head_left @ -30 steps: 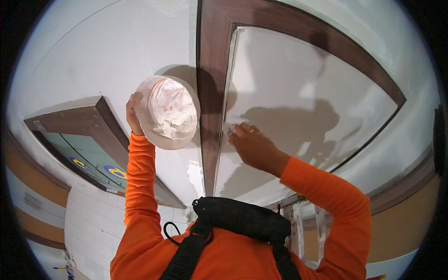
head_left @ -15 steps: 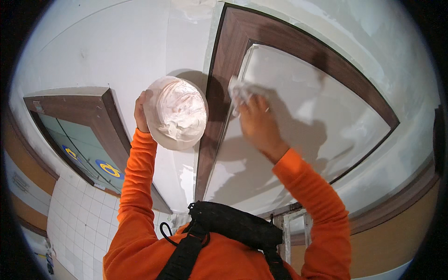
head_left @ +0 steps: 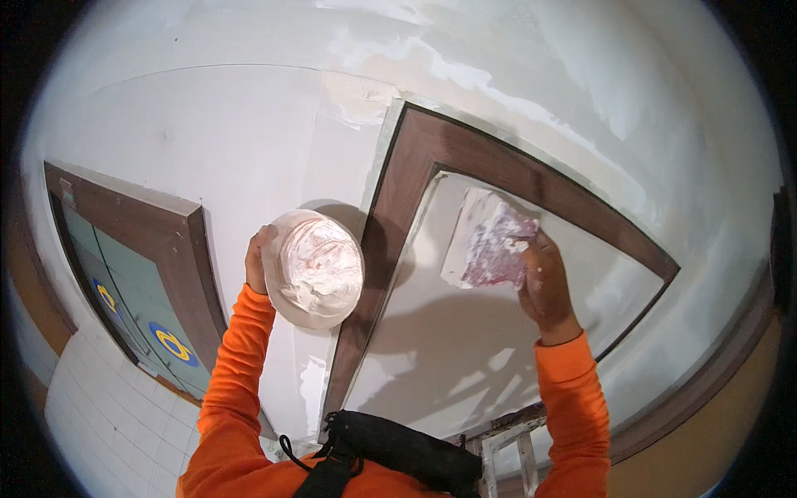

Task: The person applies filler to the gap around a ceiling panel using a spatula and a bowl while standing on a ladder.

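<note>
Bowl (head_left: 309, 318) and spreader (head_left: 488, 241) held up near the white panel (head_left: 448, 332)

The bowl is gripped at its left side by the left hand (head_left: 256, 259), with pinkish-white compound (head_left: 322, 256) smeared inside. The flat reddish spreader, coated with white compound, is gripped at its right edge by the right hand (head_left: 548, 286). It is held in front of the panel's upper part; whether the 2 touch cannot be told. Just right of the bowl, a brown door frame (head_left: 420, 143) is seen around the panel. At the far left, 2 round blue-and-yellow stickers (head_left: 173, 343) are seen on a glass door (head_left: 137, 286).
</note>
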### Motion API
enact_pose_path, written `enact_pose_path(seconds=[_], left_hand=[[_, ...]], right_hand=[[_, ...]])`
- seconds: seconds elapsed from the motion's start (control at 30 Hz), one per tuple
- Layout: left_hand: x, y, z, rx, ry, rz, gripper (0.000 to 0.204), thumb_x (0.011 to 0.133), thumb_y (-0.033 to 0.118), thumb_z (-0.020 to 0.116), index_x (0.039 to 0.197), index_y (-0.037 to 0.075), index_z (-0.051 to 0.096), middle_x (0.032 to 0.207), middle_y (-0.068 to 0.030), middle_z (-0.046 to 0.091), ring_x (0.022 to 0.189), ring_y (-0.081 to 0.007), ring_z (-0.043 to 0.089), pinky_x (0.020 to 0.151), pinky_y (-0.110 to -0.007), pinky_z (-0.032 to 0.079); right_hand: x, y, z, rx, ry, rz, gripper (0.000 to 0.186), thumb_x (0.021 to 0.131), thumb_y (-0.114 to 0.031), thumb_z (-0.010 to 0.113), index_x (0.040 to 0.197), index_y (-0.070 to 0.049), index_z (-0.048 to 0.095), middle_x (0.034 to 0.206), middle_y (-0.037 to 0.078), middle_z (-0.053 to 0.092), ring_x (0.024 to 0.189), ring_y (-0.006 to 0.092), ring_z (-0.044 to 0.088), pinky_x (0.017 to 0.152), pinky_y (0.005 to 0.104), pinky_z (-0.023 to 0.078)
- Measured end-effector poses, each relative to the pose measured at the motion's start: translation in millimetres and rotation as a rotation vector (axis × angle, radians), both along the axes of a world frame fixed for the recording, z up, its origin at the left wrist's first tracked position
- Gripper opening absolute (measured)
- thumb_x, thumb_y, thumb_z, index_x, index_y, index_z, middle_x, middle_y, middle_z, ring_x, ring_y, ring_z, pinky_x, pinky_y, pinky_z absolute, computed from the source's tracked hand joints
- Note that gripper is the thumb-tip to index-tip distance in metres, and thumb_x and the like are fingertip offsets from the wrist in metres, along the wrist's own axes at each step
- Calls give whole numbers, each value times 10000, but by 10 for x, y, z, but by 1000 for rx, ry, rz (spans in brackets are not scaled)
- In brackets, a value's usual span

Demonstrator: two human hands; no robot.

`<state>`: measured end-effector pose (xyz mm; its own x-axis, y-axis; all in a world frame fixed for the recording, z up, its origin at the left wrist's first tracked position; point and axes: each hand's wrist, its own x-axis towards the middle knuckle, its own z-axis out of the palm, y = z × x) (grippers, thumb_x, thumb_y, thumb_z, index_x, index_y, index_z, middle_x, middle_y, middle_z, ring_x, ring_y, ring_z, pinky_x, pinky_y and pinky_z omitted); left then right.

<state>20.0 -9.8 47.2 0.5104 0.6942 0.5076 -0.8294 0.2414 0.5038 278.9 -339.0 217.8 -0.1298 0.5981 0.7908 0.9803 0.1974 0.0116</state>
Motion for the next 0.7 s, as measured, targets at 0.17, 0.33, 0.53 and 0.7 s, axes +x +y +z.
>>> enact_pose_path(seconds=[0.17,0.33,0.53,0.7], left_hand=[[-3,21,-15,-8,21,-12,592,929,482,513,1217,-33,563,1129,-185,642,1029,-286,636,907,-395,536],[9,-85,17,-48,-33,-45,612,922,475,518,1246,-42,545,1163,-197,630,1039,-293,631,923,-396,525],[-36,-162,39,-105,-48,-24,650,921,490,509,1268,-60,528,1192,-222,618,1072,-314,627,940,-409,526],[-12,-149,18,-54,-49,-30,661,937,484,487,1279,-80,518,1205,-236,616,1070,-321,634,944,-408,527]], right_hand=[[-259,100,698,-16,-113,-152,281,944,-108,532,1163,57,597,1127,155,649,1052,240,600,949,342,449],[-930,398,1471,-174,-83,-102,326,867,23,565,1187,-2,624,1204,218,608,1043,352,605,917,445,489],[-937,1049,2108,87,-1237,-289,370,878,-104,613,1230,-214,647,1301,-5,615,1258,223,529,1124,411,388],[-1007,1603,2318,28,-1410,-69,377,894,-123,577,1246,-248,625,1354,-52,579,1335,186,468,1170,368,360]])
